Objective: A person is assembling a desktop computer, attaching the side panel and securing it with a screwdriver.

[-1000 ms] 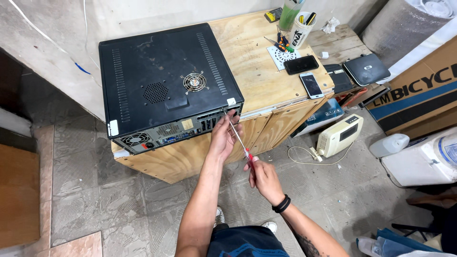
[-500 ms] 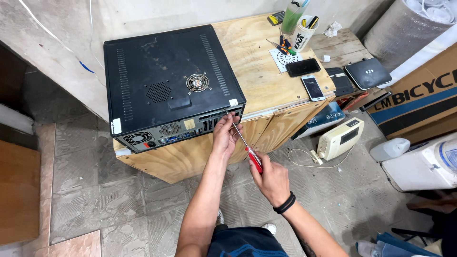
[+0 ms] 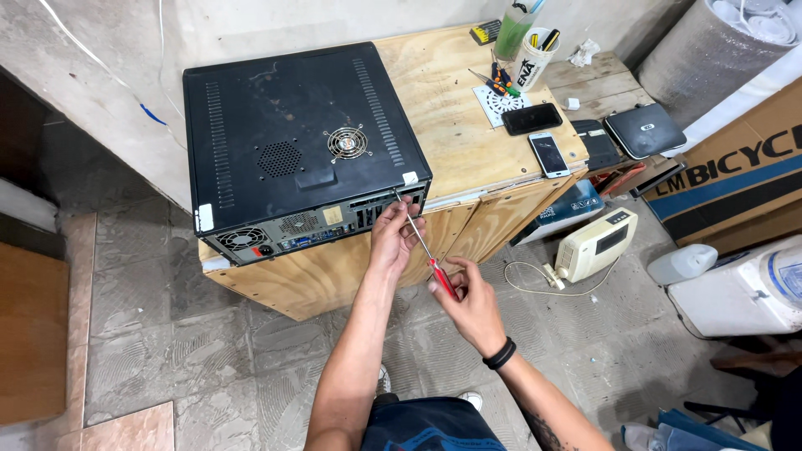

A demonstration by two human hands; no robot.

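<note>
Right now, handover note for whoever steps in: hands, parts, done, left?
Right hand: gripping the red handle of the screwdriver.
Left hand: fingers steadying the shaft near the tip.
Tip sits at the upper right edge of the PC case rear panel. The case lies on its side on the wooden bench, rear facing the person.
Done: side panel is on the case; no loose screws visible.
Left: likely the rear screw at the tip; it is too small to tell whether it is in or out.
</note>
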